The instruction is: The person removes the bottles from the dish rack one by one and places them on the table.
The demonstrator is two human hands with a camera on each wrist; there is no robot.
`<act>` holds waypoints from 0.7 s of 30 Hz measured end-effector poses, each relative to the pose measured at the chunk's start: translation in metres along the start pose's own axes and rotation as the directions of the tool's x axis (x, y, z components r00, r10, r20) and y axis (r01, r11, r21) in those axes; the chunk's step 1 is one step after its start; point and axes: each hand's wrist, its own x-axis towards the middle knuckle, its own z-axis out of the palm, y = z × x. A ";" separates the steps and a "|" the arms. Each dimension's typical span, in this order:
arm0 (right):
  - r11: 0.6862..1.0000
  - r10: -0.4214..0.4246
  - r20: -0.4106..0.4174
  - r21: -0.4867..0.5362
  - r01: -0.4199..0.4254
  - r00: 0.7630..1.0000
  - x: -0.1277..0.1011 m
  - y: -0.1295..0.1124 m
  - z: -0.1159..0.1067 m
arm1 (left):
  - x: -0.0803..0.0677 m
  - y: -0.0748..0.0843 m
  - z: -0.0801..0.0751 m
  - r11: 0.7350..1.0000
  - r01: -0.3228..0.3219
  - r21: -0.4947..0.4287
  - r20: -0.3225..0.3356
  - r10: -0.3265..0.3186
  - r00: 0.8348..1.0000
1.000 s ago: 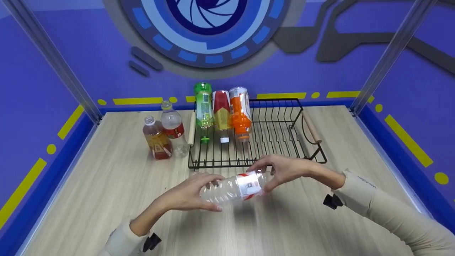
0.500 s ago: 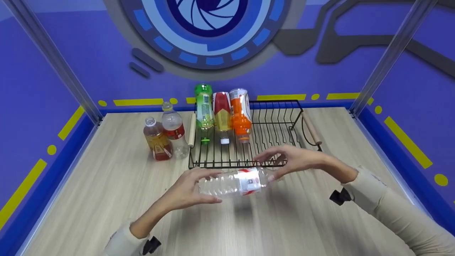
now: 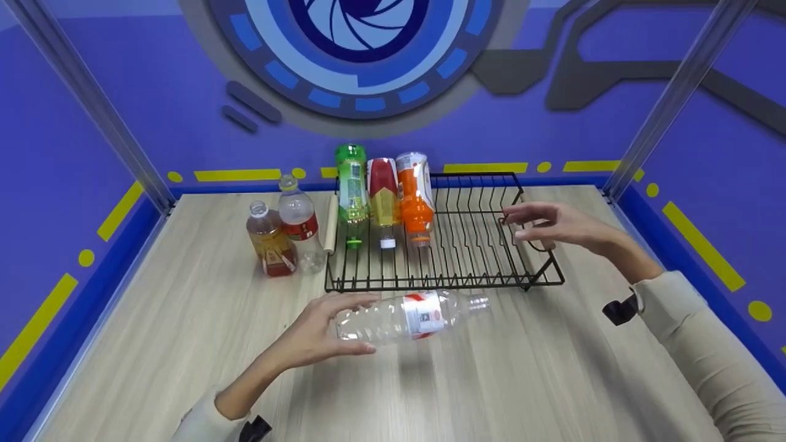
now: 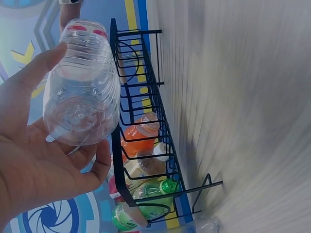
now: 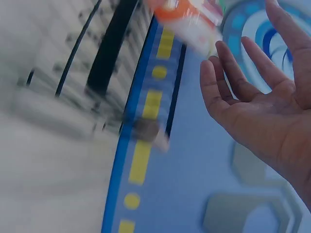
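My left hand grips a clear plastic bottle round its base end. The bottle lies sideways in the air in front of the rack, its white and red label facing up and its bare threaded neck pointing right. In the left wrist view, the bottle's ribbed base faces the camera, with thumb and fingers around it. Over the right end of the black wire rack is my right hand, holding nothing. Its fingers are loosely bent, seen palm-on in the right wrist view.
Inside the rack lie a green bottle, a red and yellow bottle and an orange bottle, necks toward me. Left of it stand an amber drink bottle and a clear red-labelled bottle. Blue walls enclose the table.
My right hand has let go of the bottle's neck end and moved up and right, over the rack's right side. The left hand keeps its hold, with the bottle shifted slightly left.
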 end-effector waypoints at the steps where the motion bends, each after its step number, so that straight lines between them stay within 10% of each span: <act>1: 1.000 0.006 -0.019 -0.001 -0.006 1.000 -0.001 0.005 -0.004 | 0.000 0.000 0.000 1.000 0.004 -0.014 -0.008 -0.004 1.000; 9: 1.000 0.027 -0.156 0.001 -0.027 0.987 -0.008 0.042 -0.026 | -0.009 -0.001 -0.010 0.990 0.030 -0.139 -0.162 -0.052 0.985; 21: 0.997 0.071 -0.167 0.000 -0.072 0.983 -0.012 0.075 -0.030 | -0.015 -0.011 -0.033 0.955 0.005 -0.296 -0.396 -0.128 0.909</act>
